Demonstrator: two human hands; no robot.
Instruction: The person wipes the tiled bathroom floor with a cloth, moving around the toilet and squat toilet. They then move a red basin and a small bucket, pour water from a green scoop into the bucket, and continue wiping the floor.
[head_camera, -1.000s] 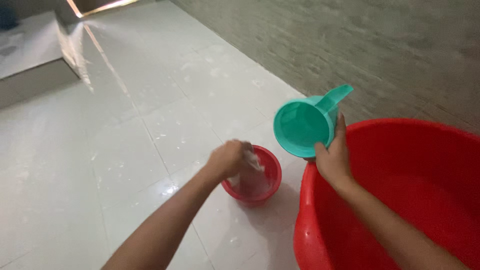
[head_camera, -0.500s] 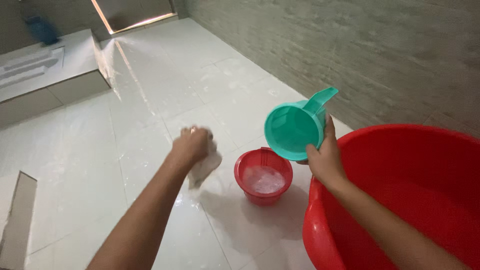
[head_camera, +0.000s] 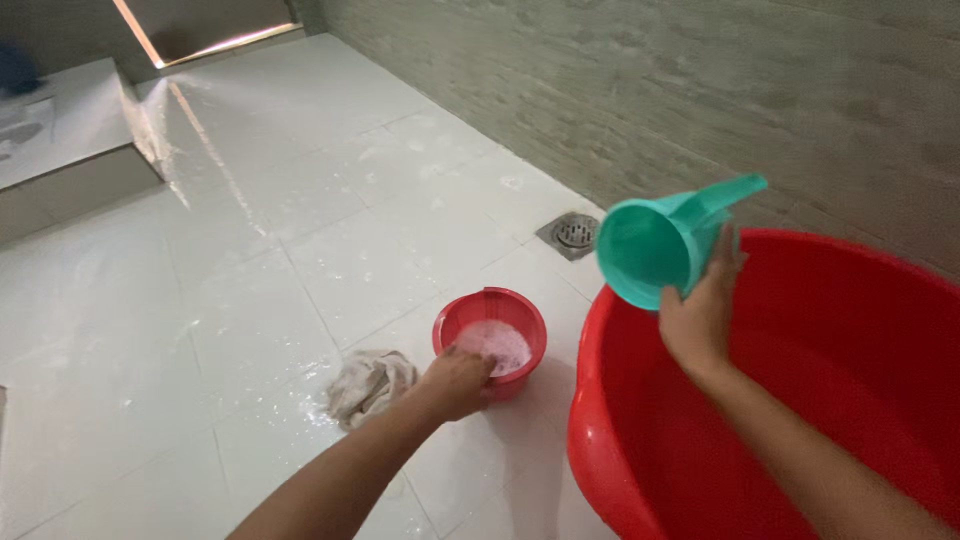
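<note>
My left hand (head_camera: 457, 384) rests at the near rim of a small red bowl (head_camera: 518, 308) that holds soapy white water, with the fingers curled on the rim. A wet grey-beige cloth (head_camera: 368, 386) lies crumpled on the white tiled floor just left of that hand. My right hand (head_camera: 700, 316) holds a teal plastic scoop (head_camera: 650, 250) by its body. The scoop is tilted on its side, its mouth faces left and its handle points up and right. It hangs over the left rim of a big red basin (head_camera: 592, 400).
A square metal floor drain (head_camera: 572, 232) sits behind the bowl, near the grey wall (head_camera: 700, 90). A raised tiled step (head_camera: 70, 150) runs along the far left. The white floor tiles (head_camera: 250, 300) are wet and shiny.
My left hand lifted the cloth out of the small bowl, dropped it on the floor to the left, and came back to the bowl's rim. The scoop stays held over the basin.
</note>
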